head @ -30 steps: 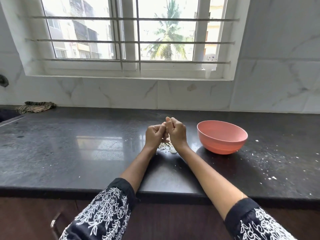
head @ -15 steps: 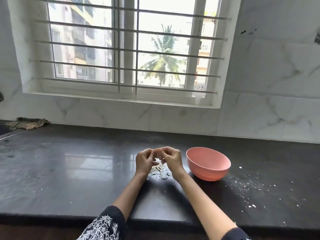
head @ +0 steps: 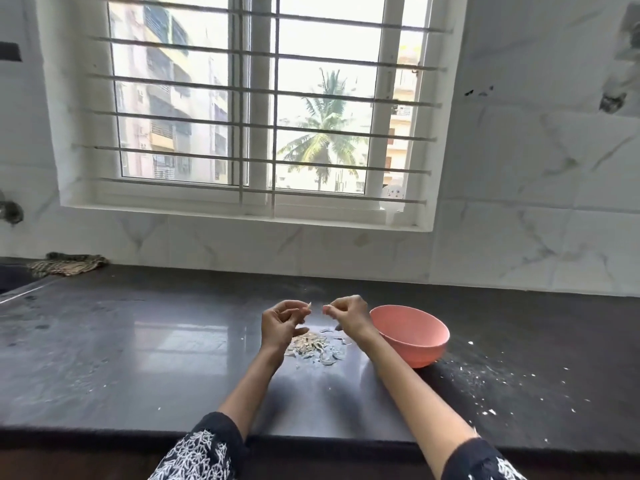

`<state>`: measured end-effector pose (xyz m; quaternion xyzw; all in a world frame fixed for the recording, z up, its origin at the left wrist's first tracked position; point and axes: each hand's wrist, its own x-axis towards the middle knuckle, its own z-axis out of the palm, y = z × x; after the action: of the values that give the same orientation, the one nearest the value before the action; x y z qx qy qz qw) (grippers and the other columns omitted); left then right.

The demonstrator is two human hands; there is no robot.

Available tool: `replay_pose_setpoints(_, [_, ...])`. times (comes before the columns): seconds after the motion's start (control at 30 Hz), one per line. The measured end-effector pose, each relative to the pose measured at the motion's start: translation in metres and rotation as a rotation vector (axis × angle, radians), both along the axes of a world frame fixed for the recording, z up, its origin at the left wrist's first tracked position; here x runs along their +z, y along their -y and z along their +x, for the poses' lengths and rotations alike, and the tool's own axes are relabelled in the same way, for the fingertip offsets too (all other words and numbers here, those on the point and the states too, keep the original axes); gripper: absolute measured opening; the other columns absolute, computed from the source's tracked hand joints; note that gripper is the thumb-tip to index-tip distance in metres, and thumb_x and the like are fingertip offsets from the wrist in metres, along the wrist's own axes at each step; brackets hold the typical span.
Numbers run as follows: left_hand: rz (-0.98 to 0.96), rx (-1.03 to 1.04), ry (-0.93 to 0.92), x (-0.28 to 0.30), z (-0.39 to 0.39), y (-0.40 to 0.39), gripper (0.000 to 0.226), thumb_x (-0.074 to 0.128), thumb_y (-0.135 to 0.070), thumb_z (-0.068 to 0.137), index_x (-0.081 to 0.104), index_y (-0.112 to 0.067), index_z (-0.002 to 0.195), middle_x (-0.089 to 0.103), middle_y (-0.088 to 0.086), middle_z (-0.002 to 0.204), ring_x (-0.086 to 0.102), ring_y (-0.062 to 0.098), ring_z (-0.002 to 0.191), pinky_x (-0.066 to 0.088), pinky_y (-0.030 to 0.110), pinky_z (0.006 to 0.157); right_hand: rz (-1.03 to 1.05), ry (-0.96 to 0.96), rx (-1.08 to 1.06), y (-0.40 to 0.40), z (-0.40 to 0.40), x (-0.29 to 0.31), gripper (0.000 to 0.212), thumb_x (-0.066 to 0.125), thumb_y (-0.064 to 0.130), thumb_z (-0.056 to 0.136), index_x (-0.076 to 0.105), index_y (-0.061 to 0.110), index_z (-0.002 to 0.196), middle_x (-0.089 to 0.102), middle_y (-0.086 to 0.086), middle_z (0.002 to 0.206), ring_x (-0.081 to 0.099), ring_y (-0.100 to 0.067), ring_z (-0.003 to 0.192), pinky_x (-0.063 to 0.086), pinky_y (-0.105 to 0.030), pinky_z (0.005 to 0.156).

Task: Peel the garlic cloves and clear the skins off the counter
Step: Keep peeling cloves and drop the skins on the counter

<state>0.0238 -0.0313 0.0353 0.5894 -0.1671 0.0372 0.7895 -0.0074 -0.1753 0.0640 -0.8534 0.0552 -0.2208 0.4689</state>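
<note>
Both forearms reach forward over the dark counter (head: 138, 358), hands raised just above it and a little apart; the left hand (head: 282, 322) has its fingers curled inward, thumb and forefinger pinching a small pale sliver (head: 309, 305) whose tip sticks up, either skin or a clove, too small to say; the right hand (head: 346, 315) is curled too, its fingertips pinched around something pale and tiny that cannot be identified. Below and between the hands lies the pile of garlic skins (head: 313, 346), a loose heap of pale flakes on the counter, touching the left wrist's edge as seen from here; just right of the right hand stands the pink bowl (head: 412, 336), its inside not showing any contents from this angle.

The counter is glossy black stone, reflecting the window; white crumbs (head: 491, 393) are scattered across it right of the bowl; a crumpled cloth (head: 67, 265) lies at the far left against the white marble-patterned wall; a barred window (head: 259, 109) above looks onto buildings and a palm.

Dark sleeves with white embroidery are cut off at the bottom edge; the whole frame is soft with blur.
</note>
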Motion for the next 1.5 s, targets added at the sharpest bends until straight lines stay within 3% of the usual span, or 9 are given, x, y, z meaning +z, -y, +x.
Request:
replay_pose_setpoints(0.1, [0.041,-0.020,0.026,0.004,-0.002,-0.011,0.008,0.069,0.002,0.079,0.066,-0.006,0.077,0.067,-0.005,0.062,0.057,0.002,0.054,0.052,0.021,0.050,-0.060,-0.019,-0.031,0.000,0.000,0.005,0.031,0.062,-0.012,0.072,0.068,0.017,0.080,0.065,0.000,0.079,0.061,-0.013,0.069,0.048,-0.018,0.054])
replay_pose_setpoints(0.27, [0.132,-0.006,0.068,0.007,-0.005,-0.026,0.009,0.072,0.001,0.077,0.067,-0.006,0.075,0.067,-0.008,0.058,0.060,0.002,0.054,0.052,0.021,0.049,-0.073,-0.027,-0.036,-0.009,-0.006,0.009,0.018,0.064,0.024,0.086,0.068,0.012,0.074,0.068,-0.003,0.075,0.061,-0.015,0.062,0.056,-0.036,0.059])
replay_pose_setpoints(0.47, [0.143,0.012,0.055,0.012,-0.009,-0.028,0.008,0.074,-0.001,0.075,0.067,-0.004,0.074,0.065,-0.003,0.058,0.059,0.004,0.052,0.052,0.022,0.049,-0.184,-0.161,0.048,-0.018,-0.013,0.004,0.041,0.045,-0.008,0.081,0.060,0.017,0.109,0.069,-0.008,0.097,0.061,-0.016,0.082,0.048,-0.026,0.062])
replay_pose_setpoints(0.63, [0.171,-0.003,0.061,0.014,-0.011,-0.032,0.009,0.075,-0.001,0.074,0.066,-0.004,0.073,0.065,-0.005,0.056,0.059,0.003,0.052,0.052,0.022,0.049,-0.162,-0.141,0.008,-0.019,-0.016,0.012,0.021,0.062,0.022,0.088,0.066,0.014,0.069,0.068,-0.004,0.074,0.064,-0.018,0.067,0.054,-0.037,0.068])
replay_pose_setpoints(0.8, [0.224,-0.002,0.078,0.014,-0.016,-0.027,0.011,0.077,-0.002,0.072,0.067,-0.006,0.070,0.066,-0.001,0.059,0.061,0.005,0.053,0.049,0.019,0.047,0.057,-0.172,0.193,-0.018,-0.024,0.017,0.029,0.060,0.004,0.088,0.052,0.010,0.114,0.059,-0.006,0.089,0.059,-0.017,0.070,0.054,-0.027,0.053])
replay_pose_setpoints(0.97, [0.312,-0.039,0.089,0.013,-0.021,-0.014,0.017,0.079,-0.003,0.070,0.065,-0.009,0.064,0.065,-0.001,0.057,0.062,0.006,0.053,0.049,0.020,0.046,0.149,-0.177,0.286,-0.020,-0.032,0.018,0.016,0.060,0.015,0.090,0.062,0.007,0.076,0.061,-0.008,0.067,0.061,-0.011,0.051,0.055,-0.022,0.053])
replay_pose_setpoints(1.2, [0.288,-0.057,-0.033,0.015,-0.019,0.030,0.020,0.068,0.005,0.079,0.062,-0.004,0.063,0.060,0.001,0.052,0.054,0.013,0.049,0.048,0.018,0.045,0.222,-0.012,-0.110,0.037,-0.036,0.021,0.009,0.058,-0.011,0.082,0.062,-0.005,0.087,0.059,-0.015,0.073,0.052,-0.016,0.047,0.049,-0.019,0.044])
replay_pose_setpoints(1.4, [0.391,-0.044,-0.213,0.010,-0.024,0.108,0.034,0.053,-0.027,0.093,0.060,-0.002,0.071,0.050,0.010,0.064,0.049,0.026,0.070,0.037,0.030,0.063,0.098,-0.001,-0.227,0.084,-0.050,0.029,0.023,0.052,-0.015,0.080,0.065,-0.007,0.097,0.062,-0.012,0.076,0.056,-0.012,0.056,0.050,-0.012,0.049])
replay_pose_setpoints(1.5, [0.633,-0.061,-0.190,0.010,-0.039,0.138,0.042,0.047,-0.034,0.095,0.058,0.004,0.108,0.061,0.020,0.107,0.057,0.036,0.104,0.047,0.035,0.081,-0.014,-0.022,-0.223,0.096,-0.060,0.025,0.031,0.050,-0.018,0.072,0.069,0.002,0.087,0.064,-0.008,0.076,0.059,-0.014,0.068,0.053,-0.020,0.066])
